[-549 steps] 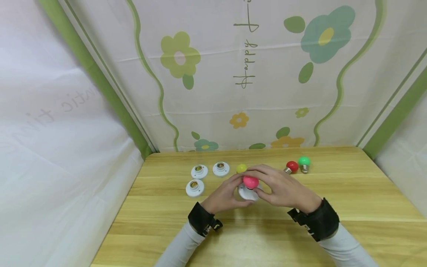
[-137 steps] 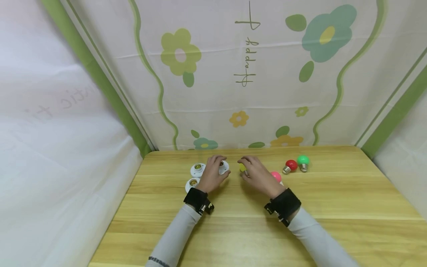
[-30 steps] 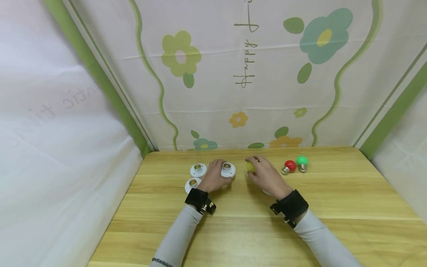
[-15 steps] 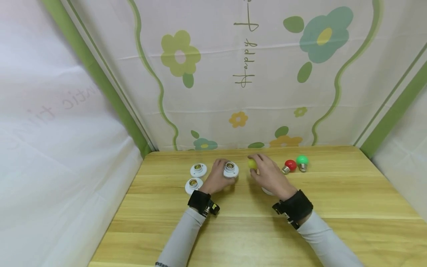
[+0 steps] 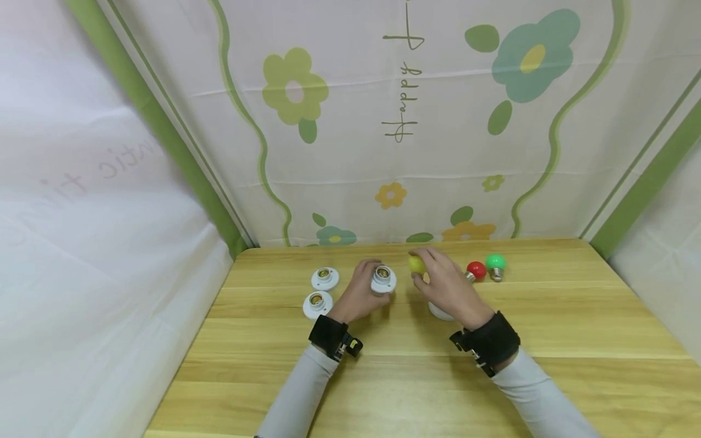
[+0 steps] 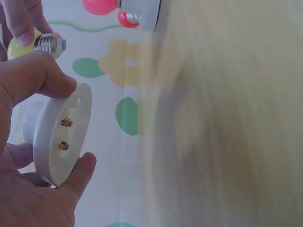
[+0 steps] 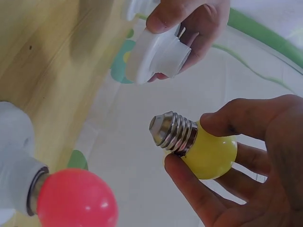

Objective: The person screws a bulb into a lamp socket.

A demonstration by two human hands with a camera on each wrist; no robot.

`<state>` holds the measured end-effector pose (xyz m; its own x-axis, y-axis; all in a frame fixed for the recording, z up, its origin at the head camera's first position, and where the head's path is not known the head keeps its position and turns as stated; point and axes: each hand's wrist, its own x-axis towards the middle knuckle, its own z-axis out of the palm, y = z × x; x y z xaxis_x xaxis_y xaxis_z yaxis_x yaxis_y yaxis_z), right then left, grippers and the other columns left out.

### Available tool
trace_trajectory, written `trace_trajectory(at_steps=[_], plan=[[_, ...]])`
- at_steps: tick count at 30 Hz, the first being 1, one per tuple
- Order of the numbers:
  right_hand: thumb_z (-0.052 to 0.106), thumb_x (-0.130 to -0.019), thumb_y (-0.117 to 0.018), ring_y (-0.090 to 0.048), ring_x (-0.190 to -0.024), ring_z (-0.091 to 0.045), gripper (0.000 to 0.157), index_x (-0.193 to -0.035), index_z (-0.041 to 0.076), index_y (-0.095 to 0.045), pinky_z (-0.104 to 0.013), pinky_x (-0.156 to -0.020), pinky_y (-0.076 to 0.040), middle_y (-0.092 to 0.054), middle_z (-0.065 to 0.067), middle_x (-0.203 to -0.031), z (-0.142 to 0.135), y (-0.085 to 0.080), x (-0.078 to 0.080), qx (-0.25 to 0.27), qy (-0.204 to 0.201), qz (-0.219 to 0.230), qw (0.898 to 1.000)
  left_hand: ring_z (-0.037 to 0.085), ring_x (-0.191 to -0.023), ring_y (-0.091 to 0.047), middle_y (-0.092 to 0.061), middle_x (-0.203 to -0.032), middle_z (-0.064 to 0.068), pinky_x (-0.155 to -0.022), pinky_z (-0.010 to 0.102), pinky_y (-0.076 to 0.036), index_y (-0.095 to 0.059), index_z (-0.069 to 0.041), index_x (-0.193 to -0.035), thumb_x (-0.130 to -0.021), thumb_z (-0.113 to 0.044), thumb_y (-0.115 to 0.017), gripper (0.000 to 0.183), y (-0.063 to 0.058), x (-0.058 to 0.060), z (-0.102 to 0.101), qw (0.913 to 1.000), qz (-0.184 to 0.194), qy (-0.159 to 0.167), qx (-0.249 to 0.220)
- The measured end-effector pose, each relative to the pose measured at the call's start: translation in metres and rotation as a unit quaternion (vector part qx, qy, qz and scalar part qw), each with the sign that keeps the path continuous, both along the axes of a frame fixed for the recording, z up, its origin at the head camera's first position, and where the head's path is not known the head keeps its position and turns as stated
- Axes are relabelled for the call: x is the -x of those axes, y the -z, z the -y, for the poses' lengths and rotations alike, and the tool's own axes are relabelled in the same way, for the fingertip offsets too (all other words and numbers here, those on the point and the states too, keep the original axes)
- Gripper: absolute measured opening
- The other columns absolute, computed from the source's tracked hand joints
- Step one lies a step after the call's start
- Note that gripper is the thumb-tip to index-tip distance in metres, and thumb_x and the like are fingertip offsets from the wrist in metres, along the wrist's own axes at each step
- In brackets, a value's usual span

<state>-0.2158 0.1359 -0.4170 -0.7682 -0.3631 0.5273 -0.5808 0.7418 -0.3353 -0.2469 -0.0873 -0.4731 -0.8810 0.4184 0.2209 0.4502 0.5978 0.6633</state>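
My left hand [image 5: 361,294] grips a round white lamp socket [image 5: 384,280] by its rim, raised off the table. Two brass screws show on the socket's underside [image 6: 71,137] in the left wrist view. In my right hand [image 5: 446,286] is a yellow light bulb [image 7: 210,149], pinched between thumb and fingers, its metal screw base bare and pointing toward the held socket. The bulb and this socket are a short way apart. Below the right hand sits another white socket [image 5: 440,312] with a pink bulb [image 7: 78,198] in it, mostly hidden in the head view.
Two bulbless white sockets, a rear one [image 5: 325,278] and a front one [image 5: 317,304], lie left of my left hand. A red bulb [image 5: 477,270] and a green bulb [image 5: 495,263] lie at the right rear of the wooden table [image 5: 383,389]. A printed cloth wall [image 5: 350,152] stands behind.
Over the last second both hands have shifted slightly right, carrying the socket and the yellow bulb. Earlier, both hands were at the pink bulb and its socket, which then moved right.
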Motion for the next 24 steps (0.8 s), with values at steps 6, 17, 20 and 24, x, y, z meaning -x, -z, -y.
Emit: trace_trajectory(at_steps=[6,17,20,24], plan=[[0.013,-0.083,-0.071,-0.058,-0.101,-0.024,0.050,-0.129,0.005,-0.054,-0.040,-0.076,-0.057,-0.056,-0.012,-0.120,-0.002,-0.006,-0.003,-0.002,0.001,-0.037,0.999,0.021,-0.124,-0.040,-0.038,-0.142,0.011,-0.103,0.034,-0.042,-0.042,-0.003,-0.139,-0.075,-0.019,-0.077,0.075,-0.004,-0.005,-0.003,0.9994,-0.029,0.021,0.000],[0.011,-0.082,-0.069,-0.057,-0.105,-0.023,0.051,-0.130,0.006,-0.054,-0.041,-0.081,-0.056,-0.055,-0.012,-0.123,-0.006,-0.016,-0.009,0.003,-0.008,-0.041,0.999,0.017,-0.123,-0.042,-0.038,-0.142,0.009,-0.104,0.030,-0.040,-0.041,-0.001,-0.140,-0.077,-0.019,-0.077,0.075,-0.011,-0.013,-0.008,0.9982,-0.037,0.046,-0.011],[0.010,-0.081,-0.070,-0.057,-0.106,-0.024,0.052,-0.130,0.005,-0.054,-0.041,-0.083,-0.055,-0.055,-0.012,-0.124,-0.006,-0.017,-0.009,0.004,-0.011,-0.040,0.999,0.017,-0.126,-0.040,-0.038,-0.144,0.008,-0.106,0.031,-0.039,-0.041,-0.001,-0.141,-0.077,-0.021,-0.077,0.076,-0.012,-0.015,-0.009,0.9981,-0.039,0.047,-0.010],[0.008,-0.080,-0.072,-0.058,-0.104,-0.024,0.053,-0.130,0.004,-0.054,-0.042,-0.081,-0.056,-0.057,-0.011,-0.122,-0.007,-0.020,-0.010,0.007,-0.013,-0.043,0.999,0.017,-0.129,-0.038,-0.039,-0.145,0.007,-0.106,0.033,-0.038,-0.042,-0.003,-0.141,-0.076,-0.023,-0.077,0.076,-0.013,-0.017,-0.010,0.9978,-0.045,0.049,-0.008]])
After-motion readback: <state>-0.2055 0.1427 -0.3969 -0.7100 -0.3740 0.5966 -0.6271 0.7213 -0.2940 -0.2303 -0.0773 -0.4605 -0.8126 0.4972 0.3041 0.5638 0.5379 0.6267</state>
